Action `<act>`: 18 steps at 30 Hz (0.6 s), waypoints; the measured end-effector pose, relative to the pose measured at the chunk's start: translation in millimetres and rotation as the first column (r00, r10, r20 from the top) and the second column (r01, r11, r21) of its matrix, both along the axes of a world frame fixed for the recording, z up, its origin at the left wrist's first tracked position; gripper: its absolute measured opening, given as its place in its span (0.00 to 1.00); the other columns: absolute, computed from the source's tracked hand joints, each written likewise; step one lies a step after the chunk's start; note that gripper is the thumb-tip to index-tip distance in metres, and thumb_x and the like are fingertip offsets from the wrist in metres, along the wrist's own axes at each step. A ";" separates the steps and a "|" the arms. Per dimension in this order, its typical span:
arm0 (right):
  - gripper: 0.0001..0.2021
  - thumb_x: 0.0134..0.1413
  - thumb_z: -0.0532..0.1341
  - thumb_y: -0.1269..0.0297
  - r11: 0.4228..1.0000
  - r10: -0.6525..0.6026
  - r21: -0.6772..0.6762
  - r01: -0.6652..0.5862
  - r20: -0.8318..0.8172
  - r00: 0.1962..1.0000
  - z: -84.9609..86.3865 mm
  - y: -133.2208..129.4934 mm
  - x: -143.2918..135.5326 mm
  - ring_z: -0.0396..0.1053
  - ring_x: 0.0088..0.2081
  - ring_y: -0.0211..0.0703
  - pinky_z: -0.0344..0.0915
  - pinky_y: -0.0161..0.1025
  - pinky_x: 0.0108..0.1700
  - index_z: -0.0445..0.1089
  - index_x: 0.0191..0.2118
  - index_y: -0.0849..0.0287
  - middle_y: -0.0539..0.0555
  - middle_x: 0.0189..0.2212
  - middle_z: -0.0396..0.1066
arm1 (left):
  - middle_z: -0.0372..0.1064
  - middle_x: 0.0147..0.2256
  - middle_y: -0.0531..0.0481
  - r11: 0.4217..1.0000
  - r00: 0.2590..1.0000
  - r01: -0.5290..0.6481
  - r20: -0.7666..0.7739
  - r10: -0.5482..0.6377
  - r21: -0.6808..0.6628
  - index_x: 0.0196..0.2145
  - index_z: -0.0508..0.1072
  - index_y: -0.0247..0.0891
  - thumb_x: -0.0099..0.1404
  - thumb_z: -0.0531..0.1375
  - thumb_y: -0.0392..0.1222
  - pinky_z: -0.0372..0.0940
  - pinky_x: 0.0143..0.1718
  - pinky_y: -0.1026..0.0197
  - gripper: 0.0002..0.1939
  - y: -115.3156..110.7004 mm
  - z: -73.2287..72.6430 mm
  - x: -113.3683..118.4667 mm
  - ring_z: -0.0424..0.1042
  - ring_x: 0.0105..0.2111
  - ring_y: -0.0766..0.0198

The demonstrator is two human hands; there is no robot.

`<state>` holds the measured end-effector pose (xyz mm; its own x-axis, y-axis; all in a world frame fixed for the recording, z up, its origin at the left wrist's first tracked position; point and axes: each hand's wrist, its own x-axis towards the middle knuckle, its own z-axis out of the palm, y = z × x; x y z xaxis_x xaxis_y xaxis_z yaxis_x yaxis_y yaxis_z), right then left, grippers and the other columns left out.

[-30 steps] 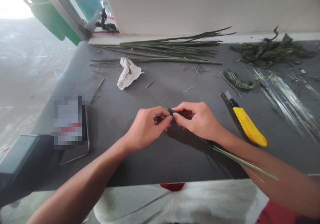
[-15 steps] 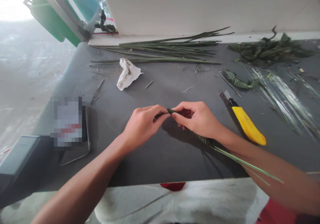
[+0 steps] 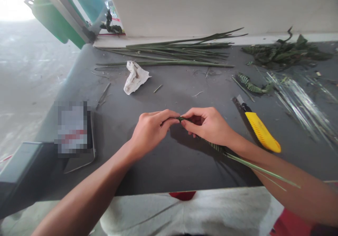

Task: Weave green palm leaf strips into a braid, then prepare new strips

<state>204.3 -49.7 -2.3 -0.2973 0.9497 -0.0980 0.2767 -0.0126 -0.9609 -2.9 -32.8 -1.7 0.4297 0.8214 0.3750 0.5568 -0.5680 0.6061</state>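
Both hands meet over the middle of the dark grey table. Thumb and fingers of my left hand pinch the tip of a green woven leaf piece. My right hand grips the same piece just beside that tip, its fingers curled round it. The woven body runs under my right palm, partly hidden, and shows below the wrist. From its end, thin pale-green strips stick out to the lower right across my right forearm.
A yellow cutter lies right of my right hand, blade outward. Beyond are a woven leaf piece, clear strips, a leaf pile, long green stems and crumpled tissue. A phone-like object lies left.
The fingers of my left hand have shifted slightly to the right over the tip, covering more of it. My right hand stays nearly in place, and the trailing strips have moved slightly.
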 end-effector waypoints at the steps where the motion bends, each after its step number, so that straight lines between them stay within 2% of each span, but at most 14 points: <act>1: 0.08 0.56 0.66 0.62 1.000 0.001 -0.004 -0.001 -0.004 1.000 0.1 0.0 0.0 0.68 0.19 0.35 0.65 0.32 0.23 0.77 0.37 0.62 0.48 0.20 0.71 | 0.80 0.28 0.60 1.000 1.000 0.003 0.009 -0.003 -0.006 0.37 0.80 0.42 0.65 0.65 0.34 0.66 0.29 0.71 0.05 0.2 0.0 -0.3 0.76 0.24 0.72; 6: 0.11 0.54 0.69 0.57 0.998 0.021 -0.051 -0.023 -0.024 0.999 -1.5 0.0 1.1 0.69 0.20 0.35 0.65 0.32 0.22 0.77 0.37 0.61 0.48 0.21 0.73 | 0.80 0.29 0.57 0.997 1.000 0.014 0.024 -0.012 -0.071 0.36 0.80 0.41 0.64 0.62 0.29 0.68 0.30 0.70 0.09 0.1 3.3 -0.7 0.76 0.24 0.71; 14: 0.11 0.55 0.69 0.56 0.999 0.014 -0.035 -0.014 -0.002 1.000 -1.0 0.5 2.2 0.68 0.19 0.34 0.63 0.32 0.21 0.78 0.35 0.60 0.49 0.21 0.73 | 0.76 0.21 0.58 0.978 0.998 0.005 0.069 0.010 -0.209 0.34 0.81 0.41 0.64 0.64 0.35 0.67 0.27 0.69 0.05 -0.7 8.9 2.0 0.73 0.19 0.71; 18: 0.13 0.53 0.70 0.54 0.998 0.006 -0.058 -0.006 0.002 1.000 -0.7 0.5 2.3 0.68 0.19 0.35 0.64 0.32 0.21 0.78 0.36 0.60 0.49 0.20 0.72 | 0.75 0.21 0.59 0.962 0.995 -0.002 0.093 0.028 -0.272 0.34 0.81 0.41 0.64 0.64 0.34 0.66 0.26 0.69 0.05 -1.3 11.8 3.1 0.73 0.19 0.71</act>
<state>206.7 -49.2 -3.1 -0.3025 0.9407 -0.1535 0.2794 -0.0665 -0.9579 0.2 -34.0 10.1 0.3897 0.9040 0.1758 0.4967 -0.3670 0.7865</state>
